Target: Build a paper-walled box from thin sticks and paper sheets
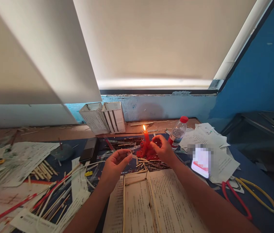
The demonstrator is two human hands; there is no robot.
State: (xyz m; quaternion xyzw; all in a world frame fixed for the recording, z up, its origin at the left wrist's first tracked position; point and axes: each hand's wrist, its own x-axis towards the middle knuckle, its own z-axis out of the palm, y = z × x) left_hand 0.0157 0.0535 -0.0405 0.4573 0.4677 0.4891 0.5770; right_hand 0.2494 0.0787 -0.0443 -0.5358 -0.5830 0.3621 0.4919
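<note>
A red candle (147,137) burns upright in a lumpy mound of melted red wax (144,152). My right hand (162,149) is at the candle's right side, thumb and fingers curled together against the wax; what they pinch, if anything, is hidden. To the left of the candle, my left hand (117,163) is closed in a pinch on something small and thin that I cannot make out. Below both hands lies printed paper (137,207) with thin wooden strips (124,204) along it, forming a narrow frame. Short wooden sticks (149,163) lie scattered around the wax.
Two paper-covered boxes (114,116) stand by the wall. A red-capped bottle (178,132) and a lit phone (200,163) are on the right, near loose papers (221,161) and red and yellow handles (258,194). Sticks, a black power bank (89,150) and a white cable (54,191) crowd the left.
</note>
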